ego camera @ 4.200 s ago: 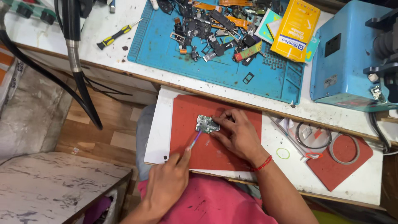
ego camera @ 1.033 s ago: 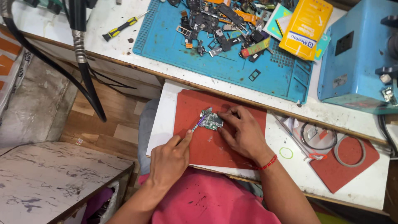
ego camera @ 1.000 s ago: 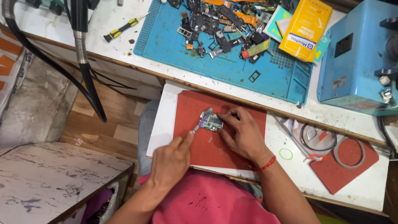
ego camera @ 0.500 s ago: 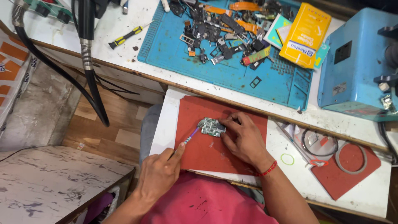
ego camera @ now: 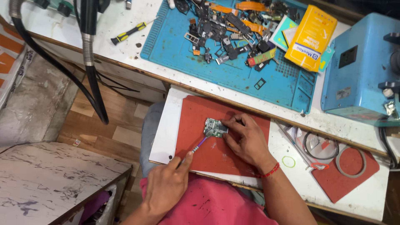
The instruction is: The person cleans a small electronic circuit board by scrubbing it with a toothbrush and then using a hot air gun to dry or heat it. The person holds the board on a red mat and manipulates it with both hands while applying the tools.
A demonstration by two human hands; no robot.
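Board (ego camera: 215, 127) lies on the red mat (ego camera: 196, 125), pinned by the right hand (ego camera: 246, 139) at its 3 o'clock; left hand (ego camera: 166, 187), at 7 o'clock, grips a purple tool (ego camera: 199, 145) touching it.

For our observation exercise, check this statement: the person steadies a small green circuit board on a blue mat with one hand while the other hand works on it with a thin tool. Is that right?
Not quite. The head view shows the circuit board lying on a red mat, not a blue one; the blue mat sits further back, covered in loose parts. The rest holds: the right hand steadies the board while the left hand works on it with a thin tool.
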